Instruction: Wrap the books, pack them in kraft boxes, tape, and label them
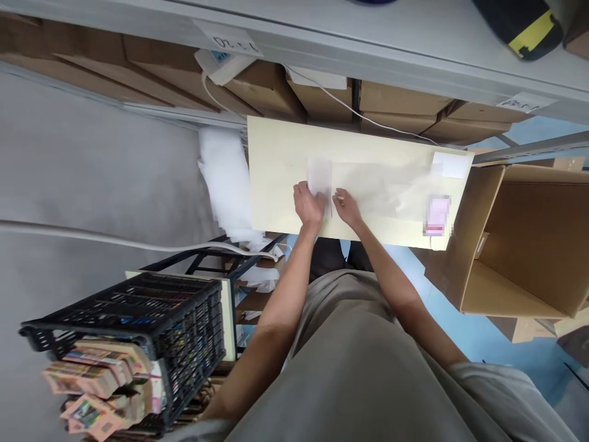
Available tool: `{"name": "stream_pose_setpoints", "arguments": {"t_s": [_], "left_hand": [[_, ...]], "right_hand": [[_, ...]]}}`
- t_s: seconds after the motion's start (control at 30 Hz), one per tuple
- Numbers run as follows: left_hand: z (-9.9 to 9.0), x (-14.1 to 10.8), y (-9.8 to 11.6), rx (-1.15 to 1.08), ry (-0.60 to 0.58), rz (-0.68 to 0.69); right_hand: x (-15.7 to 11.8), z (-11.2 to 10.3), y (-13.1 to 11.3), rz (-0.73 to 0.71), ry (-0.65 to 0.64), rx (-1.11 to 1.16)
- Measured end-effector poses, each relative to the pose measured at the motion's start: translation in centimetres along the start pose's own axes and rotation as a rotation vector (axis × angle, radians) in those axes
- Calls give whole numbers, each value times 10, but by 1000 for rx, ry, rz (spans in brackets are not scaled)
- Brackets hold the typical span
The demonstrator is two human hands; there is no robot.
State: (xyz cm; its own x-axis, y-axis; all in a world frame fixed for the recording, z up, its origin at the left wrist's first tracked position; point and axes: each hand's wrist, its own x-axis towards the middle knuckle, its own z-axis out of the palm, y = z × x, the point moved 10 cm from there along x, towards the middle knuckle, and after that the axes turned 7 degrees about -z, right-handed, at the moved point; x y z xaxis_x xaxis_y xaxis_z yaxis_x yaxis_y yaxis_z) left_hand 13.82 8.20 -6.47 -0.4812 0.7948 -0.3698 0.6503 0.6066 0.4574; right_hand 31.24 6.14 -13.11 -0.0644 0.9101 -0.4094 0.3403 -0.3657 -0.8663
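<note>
On a pale yellow board [276,184] lies a long sheet of translucent white wrapping film [386,187]. At its left end is a flat packet [319,175], whitish and covered by the film, its contents too blurred to make out. My left hand [309,205] is closed on the packet's near left part, fingers along its edge and thumb across it. Just right of the packet, my right hand [348,209] has its fingers curled together at the film. A pink and white item [437,215], blurred out, lies at the board's right end, below a white paper [450,164].
White foam wrap [225,181] hangs off the board's left. A black crate [188,331] with bundled booklets [96,387] stands lower left. An open cardboard box [519,239] is at the right. Brown boxes [396,98] line the back beneath a grey shelf [368,43]; a white cable [138,241] crosses the left.
</note>
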Motion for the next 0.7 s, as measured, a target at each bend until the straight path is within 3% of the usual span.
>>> {"name": "stream_pose_setpoints", "arguments": {"t_s": [0.07, 0.13, 0.23, 0.37, 0.47, 0.57, 0.7], "left_hand": [[2, -14, 12, -31, -43, 59], [11, -28, 27, -81, -114, 137], [37, -44, 44, -137, -226, 214], [76, -48, 47, -139, -303, 180], [79, -39, 40, -149, -232, 153], [67, -25, 14, -162, -116, 4], [66, -13, -16, -186, -194, -194]], "right_hand": [[9, 18, 4, -4, -17, 62], [8, 14, 8, -28, -21, 108], [-2, -21, 20, -25, 28, 156], [-15, -72, 33, -18, 117, 82], [-18, -83, 32, -48, 107, -114], [-15, -74, 34, -22, 81, -281], [-11, -54, 41, -6, 66, -307]]}}
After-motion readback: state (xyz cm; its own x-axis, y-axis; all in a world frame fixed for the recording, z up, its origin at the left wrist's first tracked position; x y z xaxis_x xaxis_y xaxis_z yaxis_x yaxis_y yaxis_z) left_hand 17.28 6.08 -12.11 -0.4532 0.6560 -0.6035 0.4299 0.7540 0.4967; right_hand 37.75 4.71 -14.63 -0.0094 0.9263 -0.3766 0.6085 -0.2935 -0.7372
